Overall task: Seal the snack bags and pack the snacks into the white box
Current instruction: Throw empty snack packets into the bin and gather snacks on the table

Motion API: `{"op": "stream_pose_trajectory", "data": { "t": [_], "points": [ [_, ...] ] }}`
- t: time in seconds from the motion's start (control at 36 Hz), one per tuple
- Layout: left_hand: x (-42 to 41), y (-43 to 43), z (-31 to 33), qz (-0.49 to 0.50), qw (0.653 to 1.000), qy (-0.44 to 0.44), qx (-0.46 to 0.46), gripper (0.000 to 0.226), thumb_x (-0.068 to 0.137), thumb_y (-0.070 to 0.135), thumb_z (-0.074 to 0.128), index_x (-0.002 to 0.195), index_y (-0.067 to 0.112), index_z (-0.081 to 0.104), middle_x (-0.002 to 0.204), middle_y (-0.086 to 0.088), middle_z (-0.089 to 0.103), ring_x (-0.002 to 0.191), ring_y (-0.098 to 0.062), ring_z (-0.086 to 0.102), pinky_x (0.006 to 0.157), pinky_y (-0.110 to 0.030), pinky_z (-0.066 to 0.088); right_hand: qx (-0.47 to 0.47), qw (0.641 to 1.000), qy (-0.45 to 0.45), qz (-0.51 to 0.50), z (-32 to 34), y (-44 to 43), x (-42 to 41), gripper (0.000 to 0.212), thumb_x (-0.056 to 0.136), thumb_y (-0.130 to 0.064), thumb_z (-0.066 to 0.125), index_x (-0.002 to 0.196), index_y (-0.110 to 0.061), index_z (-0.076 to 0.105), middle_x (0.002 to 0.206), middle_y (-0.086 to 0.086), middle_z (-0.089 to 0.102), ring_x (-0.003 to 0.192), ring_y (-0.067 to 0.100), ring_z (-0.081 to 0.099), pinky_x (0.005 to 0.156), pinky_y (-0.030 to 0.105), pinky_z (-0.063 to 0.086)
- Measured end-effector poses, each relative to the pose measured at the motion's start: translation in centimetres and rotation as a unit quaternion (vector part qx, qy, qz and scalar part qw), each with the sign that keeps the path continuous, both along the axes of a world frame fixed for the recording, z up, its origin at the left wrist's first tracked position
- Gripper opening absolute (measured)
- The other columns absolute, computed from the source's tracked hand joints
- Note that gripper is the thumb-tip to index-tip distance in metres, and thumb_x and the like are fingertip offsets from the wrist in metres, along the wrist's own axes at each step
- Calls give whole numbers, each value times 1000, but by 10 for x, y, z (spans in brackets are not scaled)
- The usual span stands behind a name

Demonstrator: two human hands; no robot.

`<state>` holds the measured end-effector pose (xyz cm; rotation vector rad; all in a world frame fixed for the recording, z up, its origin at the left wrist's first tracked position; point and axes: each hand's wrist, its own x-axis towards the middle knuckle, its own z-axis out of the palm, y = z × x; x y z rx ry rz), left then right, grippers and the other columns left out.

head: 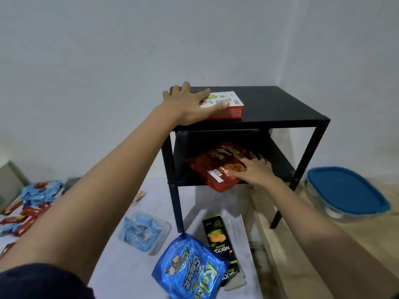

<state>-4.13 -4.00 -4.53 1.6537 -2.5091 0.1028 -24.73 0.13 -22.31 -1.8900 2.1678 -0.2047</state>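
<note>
Two hands reach: left hand [192, 104] flat, grip apart, on red-and-white cardboard box [227, 105]; right hand [254, 170] grip apart, pressing orange-brown foil snack bag [216, 169] on black shelf [278, 156].

"Nextar" on black carton [220, 240], "Shanata" on blue bag [190, 270]

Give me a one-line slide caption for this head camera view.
Left hand flat on a red-and-white carton atop a black metal side table; right hand on a red-brown snack bag on its lower shelf.

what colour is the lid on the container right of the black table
Blue; the lid shows clearly in the head view, on a clear container.
</note>
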Motion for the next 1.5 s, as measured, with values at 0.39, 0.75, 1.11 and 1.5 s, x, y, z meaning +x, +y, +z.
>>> {"op": "stream_pose_trajectory", "data": {
  "t": [0.39,0.75,1.11,1.5],
  "points": [
    [-11,14,1,21,1000,7,-6,91,65,87,31,143,40,19,147,-17,28,136,-39,21,107,-61,15,-104,944,-310,-46,5,1,-5,76,63,-23,85,131,-14,52,134,14,46,122,30,47,104,41,42],
    [55,74,-8,61,980,121,-144,91,63,85,26,141,39,23,129,-12,42,122,-32,35,99,-50,27,-88,888,-416,177,44,76,42,54,69,-5,79,117,-21,59,118,-3,47,110,14,53,82,24,54],
    [283,191,-93,366,912,161,-90,92,63,88,31,141,38,24,128,-14,44,120,-34,38,97,-51,31,30,841,-369,395,12,98,284,59,68,-7,79,121,-22,59,134,4,45,121,18,48,100,39,47],
    [579,398,-159,643,749,147,-65,94,59,91,32,139,43,25,130,-10,42,121,-30,35,96,-49,29,43,787,-351,505,-13,166,655,61,69,-8,76,126,-16,55,134,10,44,123,27,46,102,45,43]
  ]
}}
